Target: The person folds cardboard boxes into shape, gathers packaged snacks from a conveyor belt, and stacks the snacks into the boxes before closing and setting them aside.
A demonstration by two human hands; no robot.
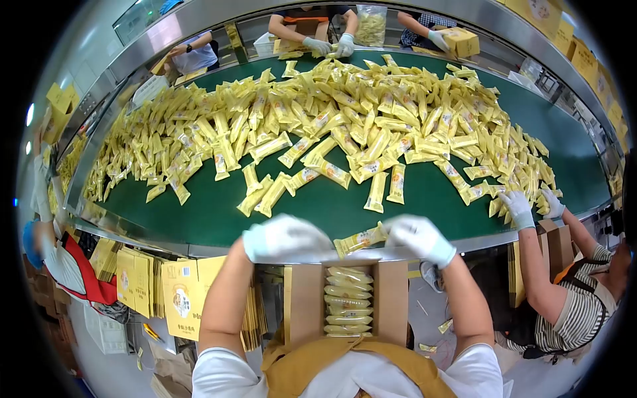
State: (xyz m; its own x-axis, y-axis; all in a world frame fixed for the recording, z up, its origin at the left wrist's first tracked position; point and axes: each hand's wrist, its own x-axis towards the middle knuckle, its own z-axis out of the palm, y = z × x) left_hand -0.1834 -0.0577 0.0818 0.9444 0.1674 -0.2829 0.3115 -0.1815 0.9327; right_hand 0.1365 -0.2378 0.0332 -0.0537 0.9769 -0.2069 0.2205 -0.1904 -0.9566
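Note:
My right hand (419, 239), in a white glove, pinches one end of a long yellow snack packet (359, 240) over the near edge of the belt. The packet's other end points left, towards my left hand (286, 239). That hand is gloved too and smeared by motion, so its fingers cannot be made out. Below both hands stands an open cardboard box (391, 298), holding a column of stacked snack packets (348, 302). Beyond my hands, a large heap of the same packets (345, 106) covers much of the green conveyor belt (219, 215).
Folded yellow cartons (189, 295) stand at the left of the box. At the right, a co-worker's gloved hands (521, 209) touch packets on the belt. Across the belt, another person's gloved hands (332, 46) handle packets, and a further person holds a yellow box (461, 42).

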